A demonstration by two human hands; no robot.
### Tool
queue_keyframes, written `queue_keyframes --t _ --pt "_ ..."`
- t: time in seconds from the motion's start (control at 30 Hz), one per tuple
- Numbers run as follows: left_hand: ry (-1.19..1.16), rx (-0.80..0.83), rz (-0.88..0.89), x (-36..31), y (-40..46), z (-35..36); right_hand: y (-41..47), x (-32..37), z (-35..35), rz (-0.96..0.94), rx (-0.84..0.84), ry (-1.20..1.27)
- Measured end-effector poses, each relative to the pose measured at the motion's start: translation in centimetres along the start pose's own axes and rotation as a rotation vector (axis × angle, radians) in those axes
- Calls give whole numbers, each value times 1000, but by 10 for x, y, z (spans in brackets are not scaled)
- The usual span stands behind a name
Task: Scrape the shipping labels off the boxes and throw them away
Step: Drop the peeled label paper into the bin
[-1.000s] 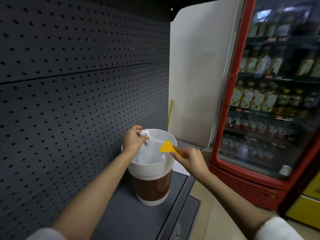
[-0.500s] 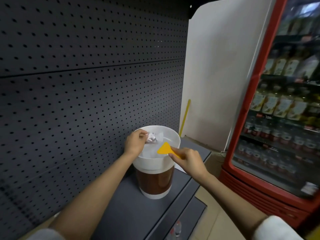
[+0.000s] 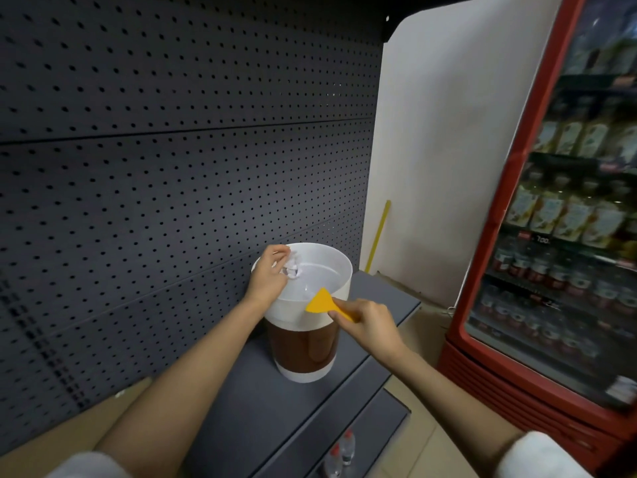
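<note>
A round bin [image 3: 320, 315] with a white rim and brown body stands on a dark grey shelf [image 3: 262, 408]. My left hand [image 3: 269, 277] is over the bin's left rim and pinches a crumpled white label [image 3: 293, 269] above the opening. My right hand [image 3: 368, 322] holds a yellow scraper [image 3: 322, 301] by its handle, with the blade over the bin's near rim. No boxes are in view.
A dark pegboard wall [image 3: 155, 167] runs along the left. A red glass-door drinks fridge [image 3: 558, 236] stands at the right. A white panel [image 3: 448, 150] with a yellow strip [image 3: 378, 232] closes the back. Two small bottles [image 3: 341, 453] sit on a lower shelf.
My view has shifted left and closer. My left hand still holds the crumpled label over the bin, with its fingers loosening a little. The scraper hand has stayed by the near rim.
</note>
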State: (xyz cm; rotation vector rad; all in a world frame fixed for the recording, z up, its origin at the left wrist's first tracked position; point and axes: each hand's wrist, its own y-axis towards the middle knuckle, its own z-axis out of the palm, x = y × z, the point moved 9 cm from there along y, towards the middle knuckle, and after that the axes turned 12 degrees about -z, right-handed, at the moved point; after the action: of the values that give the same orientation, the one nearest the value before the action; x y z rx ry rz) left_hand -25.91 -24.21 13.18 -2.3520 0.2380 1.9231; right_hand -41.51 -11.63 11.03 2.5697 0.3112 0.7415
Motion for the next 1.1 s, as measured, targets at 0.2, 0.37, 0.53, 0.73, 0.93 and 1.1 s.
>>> queue_keyframes --t 0.2,0.37,0.53,0.73,0.93,1.1 --pt "152 -196 -29 7 0 -16 -11 1 2 -3 22 25" --pt "505 -270 -79 7 -1 -6 -21 -4 -6 -3 19 36" --pt "743 -295 33 -12 -4 -11 -25 -15 2 -8 44 34" --pt "822 -383 64 11 -40 -64 -5 22 57 -102 141 63" --pt "861 -479 -104 75 -104 -145 13 58 135 -86 187 89" --pt "835 -544 -271 117 -155 -202 14 75 203 -47 313 99"
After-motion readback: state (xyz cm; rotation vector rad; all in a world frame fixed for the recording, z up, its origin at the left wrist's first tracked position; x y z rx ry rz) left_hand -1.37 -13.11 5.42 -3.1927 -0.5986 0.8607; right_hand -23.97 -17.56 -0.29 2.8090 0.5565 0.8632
